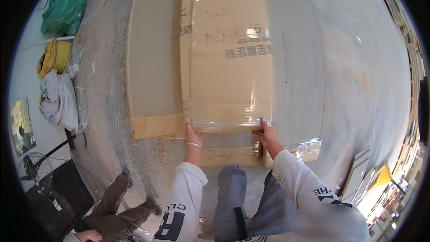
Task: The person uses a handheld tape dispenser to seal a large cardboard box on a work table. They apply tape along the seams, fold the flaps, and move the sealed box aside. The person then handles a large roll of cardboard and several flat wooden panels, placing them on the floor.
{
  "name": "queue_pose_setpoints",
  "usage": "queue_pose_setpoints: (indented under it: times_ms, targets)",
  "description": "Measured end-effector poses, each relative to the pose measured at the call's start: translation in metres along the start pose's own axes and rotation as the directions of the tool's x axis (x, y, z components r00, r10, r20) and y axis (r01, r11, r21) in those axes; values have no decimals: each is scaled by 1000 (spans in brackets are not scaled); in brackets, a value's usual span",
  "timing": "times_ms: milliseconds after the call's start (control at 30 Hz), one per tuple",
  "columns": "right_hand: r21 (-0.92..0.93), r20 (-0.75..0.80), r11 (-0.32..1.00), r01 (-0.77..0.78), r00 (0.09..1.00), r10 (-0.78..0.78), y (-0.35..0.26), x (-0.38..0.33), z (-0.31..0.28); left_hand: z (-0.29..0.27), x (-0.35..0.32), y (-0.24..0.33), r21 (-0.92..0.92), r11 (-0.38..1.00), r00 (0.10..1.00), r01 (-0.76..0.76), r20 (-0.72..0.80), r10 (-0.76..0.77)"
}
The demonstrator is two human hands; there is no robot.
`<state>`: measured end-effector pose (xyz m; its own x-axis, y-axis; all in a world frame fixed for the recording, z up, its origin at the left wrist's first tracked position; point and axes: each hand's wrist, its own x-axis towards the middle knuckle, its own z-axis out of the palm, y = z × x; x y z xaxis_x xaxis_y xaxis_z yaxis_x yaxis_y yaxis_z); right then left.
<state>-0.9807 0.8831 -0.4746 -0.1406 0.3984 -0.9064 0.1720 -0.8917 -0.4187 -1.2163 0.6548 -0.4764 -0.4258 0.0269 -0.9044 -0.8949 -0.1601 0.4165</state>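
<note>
A long, flat cardboard box (233, 80) with clear shiny tape or film over it stretches away from me, its far end cut off by the top of the picture. My left hand (193, 136) grips the left corner of its near end, thumb on top and fingers beneath. At the right corner, my right hand (267, 136) holds the same end in the same way. The fingertips under the box are mostly hidden. Below and beside the box lie wider grey panels, one on the left (154, 62) with a cardboard-covered near end and one on the right (298, 71).
Another person's legs in brown trousers (112, 210) are at the lower left, beside a black panel (62, 192) and a fan (33, 166). Green sacks (65, 11), a yellow bag (54, 56) and white cloth (58, 96) line the left wall. Boards (358, 170) lean at the right.
</note>
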Motion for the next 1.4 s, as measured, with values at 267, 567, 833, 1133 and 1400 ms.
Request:
queue_pose_setpoints:
  times_ms: [267, 567, 833, 1133, 1400]
  targets:
    - [-76, 53, 995, -67, 996, 71, -13, -19, 21, -30, -63, -88, 147, 989, 997, 10, 70, -21]
    - [-771, 514, 474, 425, 855, 70, -32, -60, -145, -61, -277, -373, 958, 145, 944, -249, 274, -184]
    - [-411, 674, -626, 663, 683, 282, -100, -41, -551, 49, -474, -440, 880, 319, 911, -351, 400, -101]
    - [724, 167, -313, 615, 284, 944, -253, -44, -493, -44, -639, -564, 668, 545, 596, -507, -185, 781]
    - [-199, 44, -837, 510, 858, 512, -196, -165, -326, 206, -832, -962, -226, 971, 561, 81, -795, -232]
